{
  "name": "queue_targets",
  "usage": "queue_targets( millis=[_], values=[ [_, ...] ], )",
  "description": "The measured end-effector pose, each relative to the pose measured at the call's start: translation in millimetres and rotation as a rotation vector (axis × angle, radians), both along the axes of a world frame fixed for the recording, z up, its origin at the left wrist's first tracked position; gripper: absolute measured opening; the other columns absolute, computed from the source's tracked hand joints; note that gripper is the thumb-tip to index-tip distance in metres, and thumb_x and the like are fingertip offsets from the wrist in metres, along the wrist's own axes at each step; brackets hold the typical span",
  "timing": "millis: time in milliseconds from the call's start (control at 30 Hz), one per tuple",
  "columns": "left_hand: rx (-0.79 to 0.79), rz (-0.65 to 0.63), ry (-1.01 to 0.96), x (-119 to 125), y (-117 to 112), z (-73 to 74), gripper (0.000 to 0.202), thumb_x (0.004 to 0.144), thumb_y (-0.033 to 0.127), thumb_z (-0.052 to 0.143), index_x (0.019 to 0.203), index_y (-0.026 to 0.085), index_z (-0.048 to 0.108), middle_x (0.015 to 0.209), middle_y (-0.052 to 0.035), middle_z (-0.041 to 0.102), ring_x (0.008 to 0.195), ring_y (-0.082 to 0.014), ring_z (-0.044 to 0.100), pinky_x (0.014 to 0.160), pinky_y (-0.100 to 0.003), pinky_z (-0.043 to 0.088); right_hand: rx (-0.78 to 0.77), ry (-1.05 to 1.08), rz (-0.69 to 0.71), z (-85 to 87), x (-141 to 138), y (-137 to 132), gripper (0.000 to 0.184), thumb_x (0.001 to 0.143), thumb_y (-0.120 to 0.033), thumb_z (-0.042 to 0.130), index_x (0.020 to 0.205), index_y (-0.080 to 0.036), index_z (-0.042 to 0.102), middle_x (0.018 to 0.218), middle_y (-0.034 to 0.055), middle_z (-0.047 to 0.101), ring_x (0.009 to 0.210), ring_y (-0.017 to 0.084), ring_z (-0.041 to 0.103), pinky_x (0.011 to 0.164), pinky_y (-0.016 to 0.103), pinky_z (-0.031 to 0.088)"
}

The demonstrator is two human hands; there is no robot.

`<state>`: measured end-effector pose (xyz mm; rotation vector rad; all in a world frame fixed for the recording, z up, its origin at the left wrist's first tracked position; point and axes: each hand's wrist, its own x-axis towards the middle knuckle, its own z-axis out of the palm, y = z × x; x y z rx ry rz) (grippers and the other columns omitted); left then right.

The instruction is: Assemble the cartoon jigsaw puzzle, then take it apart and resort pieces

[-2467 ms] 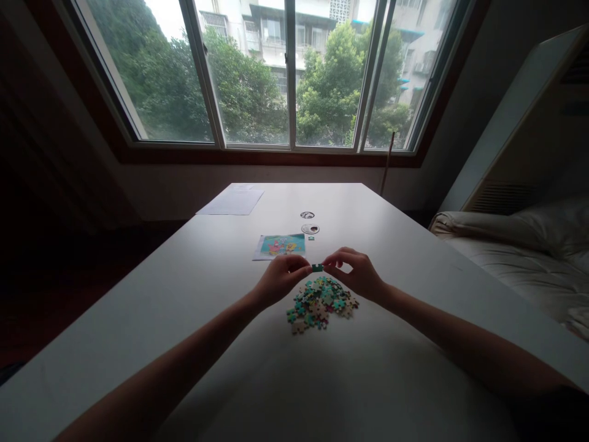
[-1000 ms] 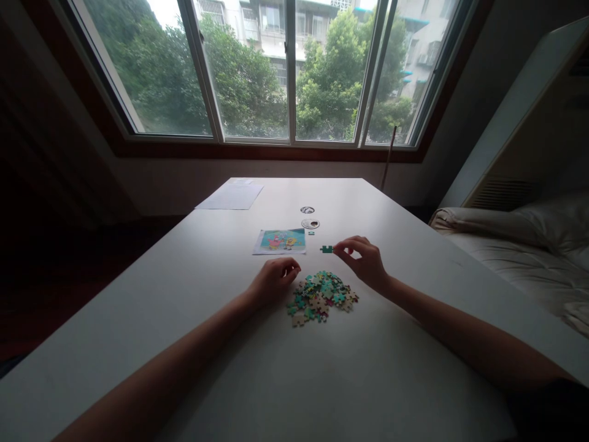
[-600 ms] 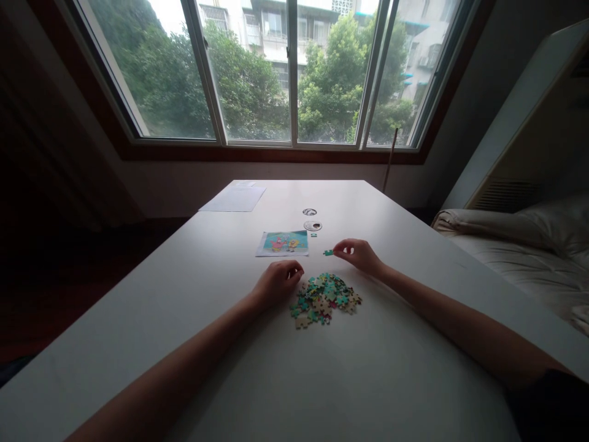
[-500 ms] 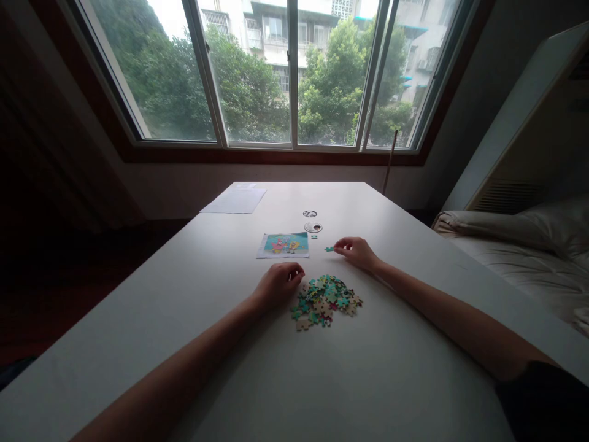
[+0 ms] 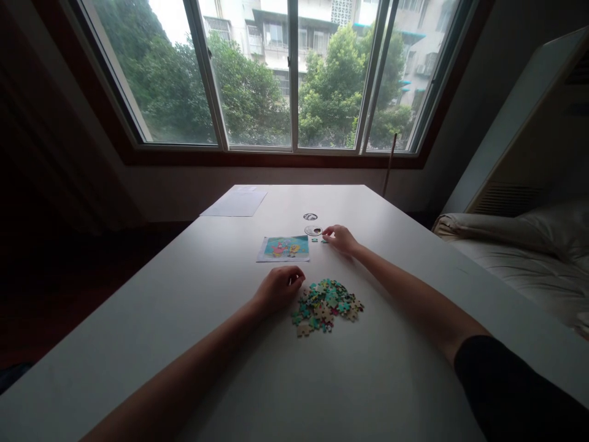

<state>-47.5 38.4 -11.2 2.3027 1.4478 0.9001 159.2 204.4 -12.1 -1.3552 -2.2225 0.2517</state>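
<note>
A heap of jigsaw pieces (image 5: 326, 305) lies on the white table (image 5: 239, 319). My left hand (image 5: 277, 287) rests loosely curled on the table just left of the heap, holding nothing I can see. My right hand (image 5: 339, 239) reaches far forward, its fingers pinched on a small green puzzle piece (image 5: 324, 240) at the table surface. That piece is right beside another small green piece (image 5: 315, 239). A colourful reference picture (image 5: 284, 248) lies just left of them.
Two small round objects (image 5: 313, 230) (image 5: 310, 217) sit beyond the right hand. A sheet of paper (image 5: 234, 202) lies at the far left of the table. A bed with pillows (image 5: 529, 245) stands to the right; a wide window (image 5: 289, 73) is behind.
Both hands held the green piece together; the left let go and settled by the heap. My right hand carried the piece forward and down to the table beside the other green piece.
</note>
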Motion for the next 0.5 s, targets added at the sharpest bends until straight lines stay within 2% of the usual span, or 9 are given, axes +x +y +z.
queue_targets(
  millis=[133,267,500],
  values=[
    [0.001,0.001,0.004,0.2,-0.3,0.1,0.016,0.077,0.020,0.049,0.077,0.016,0.064,0.064,0.0005,0.058,0.056,-0.0108,0.047,0.056,-0.021,0.036,0.035,-0.031,0.032,0.9,-15.3,-2.8,0.022,0.078,-0.036,0.058,0.091,-0.022,0.069,0.094,0.0055,0.064,0.087,0.019,0.054,0.077,0.030,0.041],
    [0.002,0.006,0.013,-0.3,-0.3,-1.0,0.016,0.077,0.020,0.049,0.078,0.016,0.064,0.065,0.0004,0.059,0.056,-0.0108,0.048,0.056,-0.021,0.035,0.041,-0.055,0.041,0.0,-25.4,-2.3,0.017,0.076,-0.033,0.059,0.087,-0.025,0.070,0.093,0.0044,0.064,0.086,0.019,0.055,0.075,0.030,0.041],
    [-0.003,0.013,0.019,0.1,-0.9,-1.7,0.015,0.077,0.020,0.050,0.078,0.017,0.065,0.065,0.0005,0.060,0.056,-0.0105,0.048,0.055,-0.021,0.035,0.030,-0.052,0.051,-4.7,-26.4,3.3,0.015,0.076,-0.032,0.060,0.085,-0.028,0.071,0.094,0.0015,0.065,0.086,0.018,0.057,0.073,0.028,0.041]
  ],
)
